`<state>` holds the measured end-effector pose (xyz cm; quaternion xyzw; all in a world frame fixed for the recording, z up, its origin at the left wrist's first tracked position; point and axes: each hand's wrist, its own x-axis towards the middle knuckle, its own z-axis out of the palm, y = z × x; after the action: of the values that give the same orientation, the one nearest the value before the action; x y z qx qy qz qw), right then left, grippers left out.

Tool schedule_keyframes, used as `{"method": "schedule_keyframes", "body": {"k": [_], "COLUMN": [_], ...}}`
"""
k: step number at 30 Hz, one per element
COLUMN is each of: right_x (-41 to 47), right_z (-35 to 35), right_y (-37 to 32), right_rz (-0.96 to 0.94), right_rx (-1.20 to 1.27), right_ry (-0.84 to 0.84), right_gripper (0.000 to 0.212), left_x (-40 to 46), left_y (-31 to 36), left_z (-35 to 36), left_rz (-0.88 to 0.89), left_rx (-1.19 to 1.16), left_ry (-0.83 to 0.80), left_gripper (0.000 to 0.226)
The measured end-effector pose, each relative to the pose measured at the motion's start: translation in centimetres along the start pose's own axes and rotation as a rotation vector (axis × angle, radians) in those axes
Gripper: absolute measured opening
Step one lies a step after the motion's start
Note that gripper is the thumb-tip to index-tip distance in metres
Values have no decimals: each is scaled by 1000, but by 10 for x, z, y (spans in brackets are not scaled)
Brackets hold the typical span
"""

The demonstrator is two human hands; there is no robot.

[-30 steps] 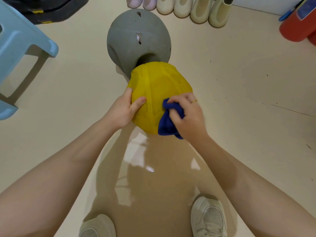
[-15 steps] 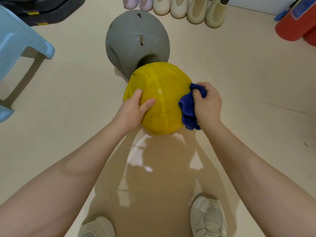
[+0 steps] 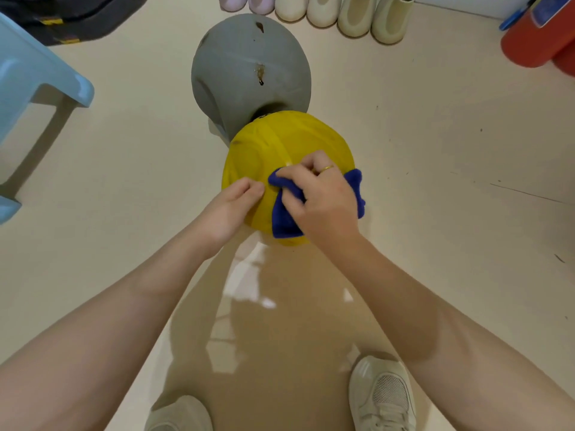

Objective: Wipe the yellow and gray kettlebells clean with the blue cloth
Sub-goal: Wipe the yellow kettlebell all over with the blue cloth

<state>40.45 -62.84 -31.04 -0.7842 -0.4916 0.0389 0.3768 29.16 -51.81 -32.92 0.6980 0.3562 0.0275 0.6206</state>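
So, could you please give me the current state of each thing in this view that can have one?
yellow kettlebell: on the floor, being wiped, touching the gray one.
gray kettlebell: on the floor, dark marks on it, no hand on it.
blue cloth: bunched, pressed to the yellow kettlebell.
right hand: grips the cloth.
left hand: rests on the yellow kettlebell's side.
blue stool: upright.

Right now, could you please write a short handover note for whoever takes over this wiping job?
Right hand grips the blue cloth, pressing it on top of the yellow kettlebell.
Left hand steadies that kettlebell's left side; how its fingers lie is unclear.
Gray kettlebell sits just behind on the floor, with dark marks on it.
Done: yellow wiping under way.
Left: finish yellow, then wipe gray.
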Motion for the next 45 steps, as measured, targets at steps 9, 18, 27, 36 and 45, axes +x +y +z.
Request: {"method": "schedule_keyframes", "body": {"k": [9,18,27,36,45], "right_x": [-18,-14,1,17,52], "right_z": [-16,-26,-16,-6,-8], "right_y": [18,23,2,-17,-9], "right_rz": [-53,42,-31,-122,117], "right_rx": [-182,-210,-148,-112,-307], "right_ry": [-17,57,-62,-200,-32], "right_gripper": [15,15,16,11,17], "left_x": [16,13,6,-1,6], "left_y": [-10,-4,-14,-12,-10], "left_z": [-3,5,-19,-12,-10], "left_rz": [251,233,148,201,202], "left_rx": [381,317,324,499,378], "left_ry": [-72,-54,-148,56,-100], "left_gripper": [45,30,14,42,40]}}
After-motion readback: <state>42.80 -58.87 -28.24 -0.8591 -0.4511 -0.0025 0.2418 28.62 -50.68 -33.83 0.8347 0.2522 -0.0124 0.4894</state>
